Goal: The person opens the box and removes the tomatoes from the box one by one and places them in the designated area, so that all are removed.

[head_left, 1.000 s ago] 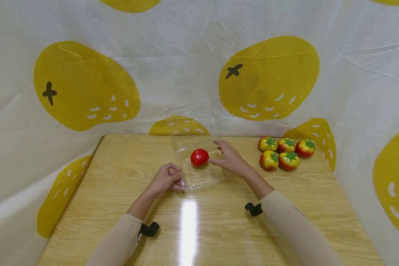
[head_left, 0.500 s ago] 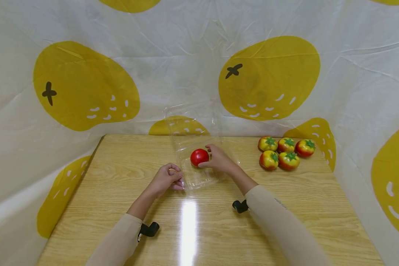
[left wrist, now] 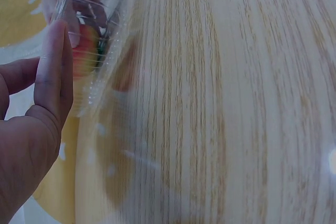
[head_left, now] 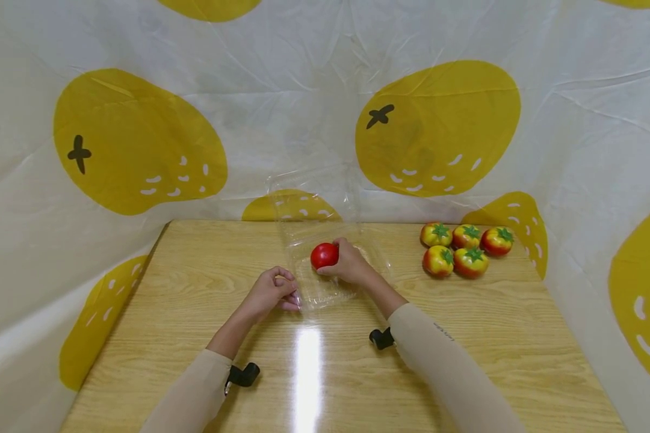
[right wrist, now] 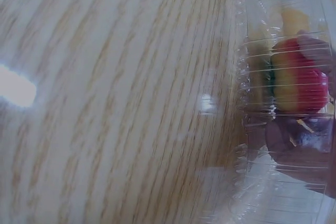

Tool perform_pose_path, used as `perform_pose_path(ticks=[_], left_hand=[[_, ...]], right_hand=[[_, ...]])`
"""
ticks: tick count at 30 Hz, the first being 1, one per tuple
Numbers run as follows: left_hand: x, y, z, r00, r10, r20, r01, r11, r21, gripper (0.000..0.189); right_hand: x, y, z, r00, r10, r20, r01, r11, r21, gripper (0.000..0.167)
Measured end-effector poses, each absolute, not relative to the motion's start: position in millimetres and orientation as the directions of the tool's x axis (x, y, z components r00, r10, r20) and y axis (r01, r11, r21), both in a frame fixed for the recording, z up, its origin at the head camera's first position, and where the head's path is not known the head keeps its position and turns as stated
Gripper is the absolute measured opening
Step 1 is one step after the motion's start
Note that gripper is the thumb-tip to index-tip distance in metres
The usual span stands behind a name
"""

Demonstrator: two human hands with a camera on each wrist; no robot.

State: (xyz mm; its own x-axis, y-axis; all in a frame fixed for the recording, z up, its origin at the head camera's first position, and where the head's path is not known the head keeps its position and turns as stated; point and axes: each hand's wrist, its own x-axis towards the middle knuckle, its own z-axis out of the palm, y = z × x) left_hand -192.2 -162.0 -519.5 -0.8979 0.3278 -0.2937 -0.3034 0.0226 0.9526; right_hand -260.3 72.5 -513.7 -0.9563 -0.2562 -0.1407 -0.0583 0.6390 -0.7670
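A clear plastic clamshell box (head_left: 325, 294) lies opened on the table, its lid (head_left: 314, 201) standing up at the back. In it is a red toy tomato (head_left: 323, 256), red side up; through the ribbed wall in the right wrist view, the tomato (right wrist: 299, 80) shows yellow and green toward the bottom of the box. My right hand (head_left: 348, 262) grips it from the right, thumb on the near side and fingers on the far side. At the box's left front corner, my left hand (head_left: 273, 290) touches the plastic. The left hand's fingers (left wrist: 50, 72) are straight against the wall.
Several yellow-red toy tomatoes with green leaves, one a tomato (head_left: 470, 262) in the front row, sit in two rows at the back right of the wooden table (head_left: 195, 337). A white curtain (head_left: 281, 120) with yellow fruit prints surrounds the table.
My right hand has moved left, from the right side of the tomato to a grip around it. The tomato, the box and my left hand have stayed in place.
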Motion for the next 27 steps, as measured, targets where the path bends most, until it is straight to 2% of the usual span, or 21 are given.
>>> perform_pose_path(ticks=[12, 27], left_hand=[[-191.9, -161.9, -519.9, -0.898, 0.328, -0.295, -0.304, 0.023, 0.952, 0.018], [-193.1, -162.2, -523.0, -0.903, 0.316, -0.292, -0.304, 0.013, 0.953, 0.02]], right_hand=[[-259.0, 74.9, -513.6, -0.958, -0.255, -0.129, -0.065, 0.635, -0.77, 0.085], [-251.6, 88.4, -500.5, -0.967, -0.247, -0.069, -0.076, 0.532, -0.843, 0.084]])
